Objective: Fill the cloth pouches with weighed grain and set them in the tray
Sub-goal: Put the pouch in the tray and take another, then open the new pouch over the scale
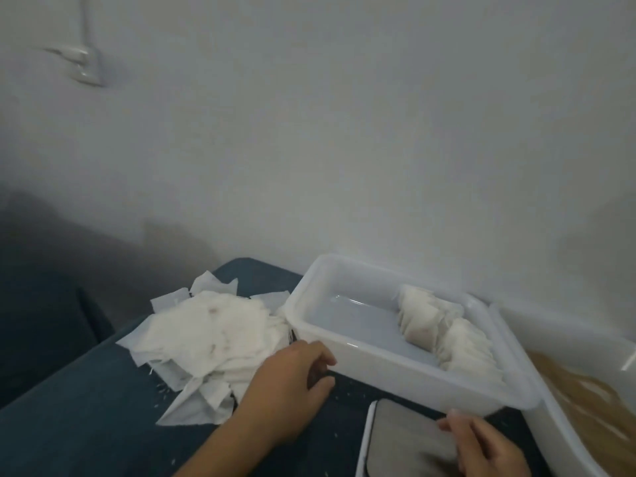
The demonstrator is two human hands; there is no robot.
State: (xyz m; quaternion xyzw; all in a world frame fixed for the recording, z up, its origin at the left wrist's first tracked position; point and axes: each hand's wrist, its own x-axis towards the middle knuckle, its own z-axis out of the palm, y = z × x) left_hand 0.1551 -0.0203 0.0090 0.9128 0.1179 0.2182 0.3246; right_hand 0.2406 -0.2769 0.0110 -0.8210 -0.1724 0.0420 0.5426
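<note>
Pile of empty pouches (213, 325) lies just far-left of the loosely curled, empty left hand (292, 383); tray (395, 366) edge is touched by the right hand (481, 445).

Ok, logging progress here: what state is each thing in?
tray: partly filled, pouches at right end
filled pouches: standing in rows
empty pouches: loose heap
grain bin: open
scale: bare
left hand: at tray rim
right hand: over scale
</note>
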